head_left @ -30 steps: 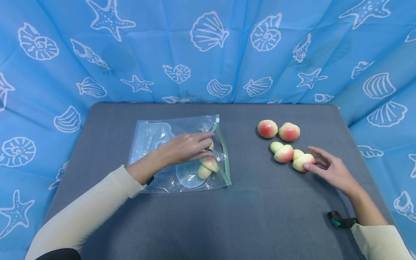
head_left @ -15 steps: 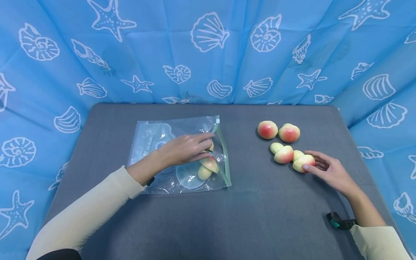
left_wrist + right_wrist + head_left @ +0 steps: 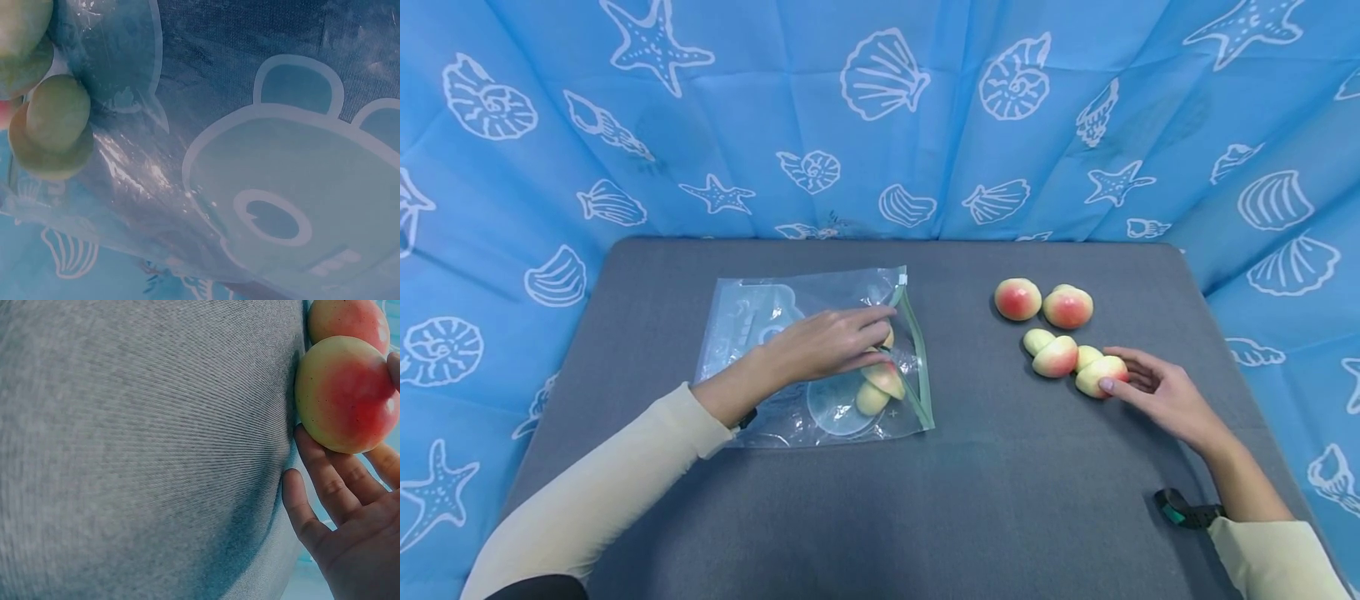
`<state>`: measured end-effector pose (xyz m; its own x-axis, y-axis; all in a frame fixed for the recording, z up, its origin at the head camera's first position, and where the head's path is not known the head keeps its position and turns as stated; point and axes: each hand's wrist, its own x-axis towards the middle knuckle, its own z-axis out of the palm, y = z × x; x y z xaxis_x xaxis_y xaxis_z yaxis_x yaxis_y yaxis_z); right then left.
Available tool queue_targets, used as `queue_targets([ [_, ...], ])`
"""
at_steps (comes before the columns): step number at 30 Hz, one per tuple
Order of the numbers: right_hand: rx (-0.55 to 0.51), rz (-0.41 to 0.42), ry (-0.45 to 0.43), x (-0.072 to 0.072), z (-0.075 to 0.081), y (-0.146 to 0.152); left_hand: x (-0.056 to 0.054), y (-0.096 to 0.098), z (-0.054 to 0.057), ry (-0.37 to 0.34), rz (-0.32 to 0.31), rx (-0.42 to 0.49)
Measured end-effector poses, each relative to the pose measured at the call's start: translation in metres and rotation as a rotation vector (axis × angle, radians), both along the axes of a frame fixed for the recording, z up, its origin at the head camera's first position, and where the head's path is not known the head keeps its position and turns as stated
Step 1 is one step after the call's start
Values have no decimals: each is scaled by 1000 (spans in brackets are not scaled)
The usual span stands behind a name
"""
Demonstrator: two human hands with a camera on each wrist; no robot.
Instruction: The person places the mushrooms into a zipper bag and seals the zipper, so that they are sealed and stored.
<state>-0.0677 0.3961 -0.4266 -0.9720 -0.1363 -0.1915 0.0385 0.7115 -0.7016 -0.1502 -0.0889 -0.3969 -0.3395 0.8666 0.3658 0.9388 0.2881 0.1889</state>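
Observation:
A clear slider bag (image 3: 775, 433) with a green zip lies flat, left of centre. My left hand (image 3: 831, 342) reaches over it and pinches the upper film at the parted mouth. Inside the bag, partly under that hand, are pale toy mushrooms (image 3: 872, 398); the left wrist view shows a pale toy mushroom (image 3: 59, 112) through the film beside a printed bear (image 3: 275, 162). On the right, my right hand (image 3: 1172, 404) holds a red-blushed toy mushroom (image 3: 1101, 377) between thumb and fingers. In the right wrist view its cap (image 3: 350, 394) rests by the fingers (image 3: 334, 487).
Left of the held one lies a toy mushroom (image 3: 1055, 356). Behind them are a second (image 3: 1017, 298) and a third (image 3: 1067, 306). The grey table (image 3: 940, 517) stands before a blue shell-print curtain (image 3: 820, 100).
Over the past second my right fingers have drawn in slightly round the mushroom. In the last half second nothing has visibly moved. My left hand stays on the bag.

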Motion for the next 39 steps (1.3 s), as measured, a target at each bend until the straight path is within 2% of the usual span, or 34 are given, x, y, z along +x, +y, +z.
queue_targets([
  [7, 1, -1, 38, -1, 2, 1, 0, 0, 1, -3, 2, 1],
  [16, -62, -3, 125, 0, 9, 5, 0, 1, 1, -5, 3, 1],
  [25, -41, -36, 137, -7, 21, 1, 0, 1, 0, -7, -2, 14],
  [39, -31, 10, 152, -19, 40, -24, 0, 1, 0, -15, -5, 17],
])
